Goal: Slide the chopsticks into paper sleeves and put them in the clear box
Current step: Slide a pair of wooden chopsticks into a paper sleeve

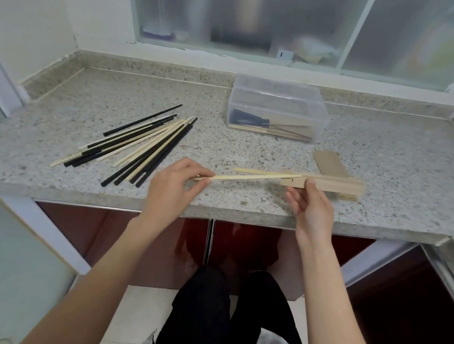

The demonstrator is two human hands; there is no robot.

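Observation:
My left hand pinches the near end of a pale wooden chopstick whose far tip enters a brown paper sleeve. A second pale chopstick lies beside it, its tip also in the sleeve's mouth. My right hand holds the sleeve's open end, thumb on top. A loose pile of black and pale chopsticks lies on the counter to the left. The clear box stands at the back, with sleeved chopsticks inside.
Another brown paper sleeve lies flat behind the held one. The speckled stone counter has a front edge just under my hands, a raised rim at the back and a window above it. My legs show below the counter.

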